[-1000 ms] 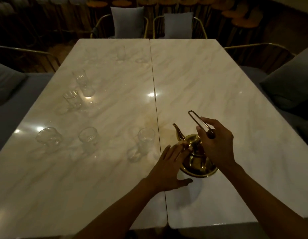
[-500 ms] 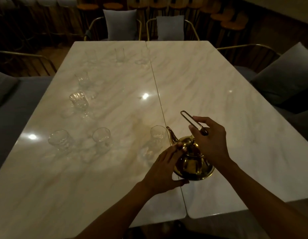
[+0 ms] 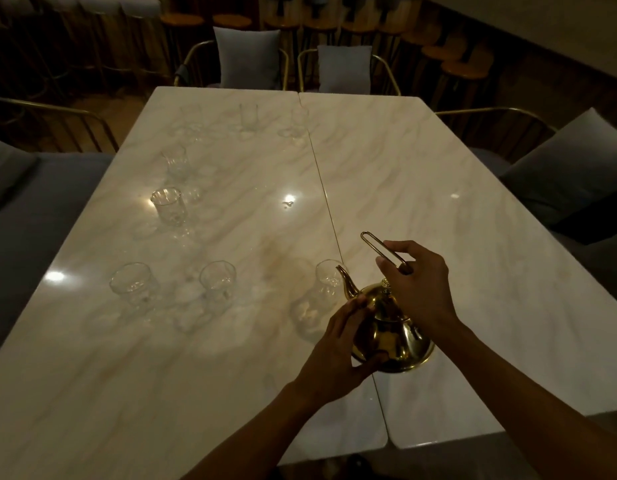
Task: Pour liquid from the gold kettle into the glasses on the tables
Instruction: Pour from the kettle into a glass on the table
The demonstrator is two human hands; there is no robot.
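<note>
The gold kettle [image 3: 392, 336] is lifted and tilted to the left over the seam between two marble tables. My right hand [image 3: 416, 289] grips its thin wire handle from above. My left hand [image 3: 338, 355] cups the kettle's left side under the spout. The spout tip sits right at the rim of the nearest clear glass [image 3: 326, 284]. No stream of liquid can be made out in the dim light. Two more glasses [image 3: 217, 282] [image 3: 134, 285] stand in the same row to the left.
Several further glasses stand on the left table [image 3: 92, 375], among them a tall glass [image 3: 167, 206] and others at the far end [image 3: 248, 116]. The right table [image 3: 490, 271] carries only the kettle. Cushioned chairs [image 3: 246, 60] ring the tables; stools line the back.
Both hands have lifted the kettle off the table and tipped it left, so its spout has come up to the nearest glass. My head has shifted, moving the scene rightward in view.
</note>
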